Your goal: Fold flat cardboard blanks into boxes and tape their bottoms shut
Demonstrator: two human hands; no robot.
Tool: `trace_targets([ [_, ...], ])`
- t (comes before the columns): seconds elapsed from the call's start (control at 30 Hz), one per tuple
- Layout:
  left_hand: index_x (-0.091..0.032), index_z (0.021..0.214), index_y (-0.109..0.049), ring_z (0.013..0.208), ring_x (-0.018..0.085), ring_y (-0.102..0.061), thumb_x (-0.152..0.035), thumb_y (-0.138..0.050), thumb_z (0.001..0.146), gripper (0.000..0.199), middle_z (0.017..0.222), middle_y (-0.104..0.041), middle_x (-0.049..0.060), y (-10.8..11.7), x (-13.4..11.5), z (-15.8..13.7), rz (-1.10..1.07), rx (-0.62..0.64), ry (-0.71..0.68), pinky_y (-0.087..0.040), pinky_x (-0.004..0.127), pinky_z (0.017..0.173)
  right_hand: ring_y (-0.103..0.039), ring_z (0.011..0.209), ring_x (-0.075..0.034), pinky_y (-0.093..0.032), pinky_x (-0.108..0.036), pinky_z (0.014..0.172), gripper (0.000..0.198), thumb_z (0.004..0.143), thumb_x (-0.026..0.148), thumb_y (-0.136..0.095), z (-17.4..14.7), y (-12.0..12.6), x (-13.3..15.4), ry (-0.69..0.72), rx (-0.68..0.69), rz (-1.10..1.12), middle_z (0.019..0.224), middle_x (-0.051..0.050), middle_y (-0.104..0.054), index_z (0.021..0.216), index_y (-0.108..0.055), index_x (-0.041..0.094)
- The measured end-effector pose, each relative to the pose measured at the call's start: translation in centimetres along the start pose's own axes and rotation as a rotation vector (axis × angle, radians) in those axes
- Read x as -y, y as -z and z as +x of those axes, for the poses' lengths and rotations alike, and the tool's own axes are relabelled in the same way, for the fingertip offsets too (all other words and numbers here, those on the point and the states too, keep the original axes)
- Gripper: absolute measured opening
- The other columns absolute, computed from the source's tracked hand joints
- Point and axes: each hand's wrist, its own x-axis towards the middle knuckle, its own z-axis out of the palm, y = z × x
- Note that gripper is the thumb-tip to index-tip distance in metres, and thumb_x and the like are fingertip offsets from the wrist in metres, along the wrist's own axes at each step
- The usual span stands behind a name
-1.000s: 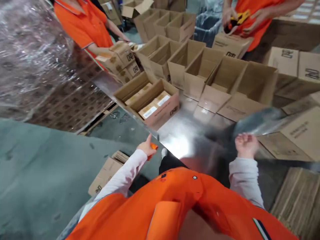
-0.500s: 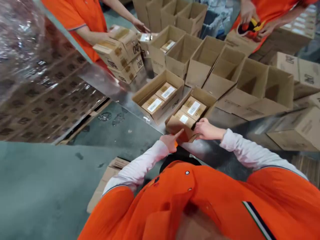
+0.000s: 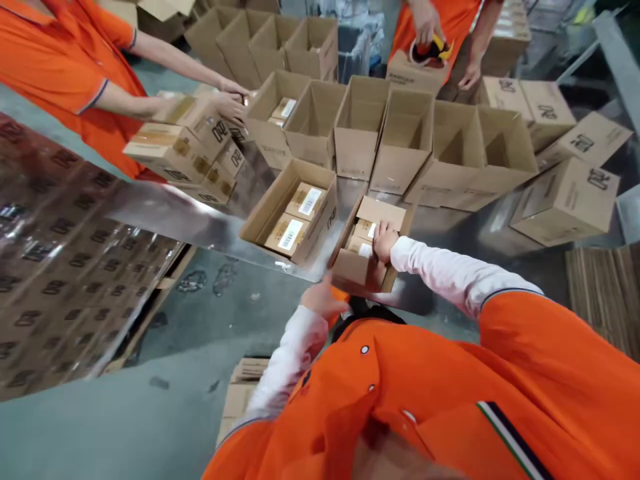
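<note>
A small open carton (image 3: 356, 272) sits at the near edge of the shiny metal table (image 3: 190, 223), with labelled packs (image 3: 364, 230) inside. My right hand (image 3: 385, 241) lies in its mouth, fingers curled at the edge of the far flap (image 3: 383, 212), which is folded inward. My left hand (image 3: 321, 300) hovers just below the carton's near left corner, closed around a small orange object (image 3: 340, 293) that is mostly hidden. To the left stands another open carton (image 3: 263, 217) with two labelled packs.
Rows of empty open cartons (image 3: 360, 123) fill the table's far side. A co-worker's hands (image 3: 227, 107) at far left handle stacked small boxes (image 3: 170, 143). Another person holds a tape dispenser (image 3: 430, 48). A shrink-wrapped pallet (image 3: 60, 267) stands left, flattened cardboard (image 3: 605, 293) right.
My right hand has swung from the right onto the near carton and moved into its mouth. The far flap now folds inward. My left hand stays low by the table edge.
</note>
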Motion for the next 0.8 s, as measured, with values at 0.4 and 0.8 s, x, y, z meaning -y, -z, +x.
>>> trace_targets([
  [0.4,-0.015,0.176,-0.002,0.117,0.041,-0.076,-0.058,-0.073,0.088,0.122,0.121,-0.079,0.022,-3.1,-4.2,0.9,0.054,0.147,0.000,-0.058,0.046,0.094,-0.041,0.156,-0.040,-0.022,-0.061,0.132,0.091,0.098,0.078,-0.052,-4.5,-3.1,-7.5,0.942,-0.281,0.042,0.159,-0.025,-0.052,0.156,-0.058,0.008],
  [0.8,-0.036,0.143,-0.072,0.108,0.032,-0.080,-0.042,-0.073,0.078,0.065,0.117,-0.083,0.004,12.2,-2.8,-2.2,0.390,0.023,0.103,-0.060,0.037,0.099,-0.021,0.164,-0.045,-0.011,-0.063,0.136,0.122,0.080,0.077,-0.075,0.8,-7.8,0.7,0.978,-0.483,0.207,0.171,-0.032,-0.027,0.166,-0.040,-0.002],
])
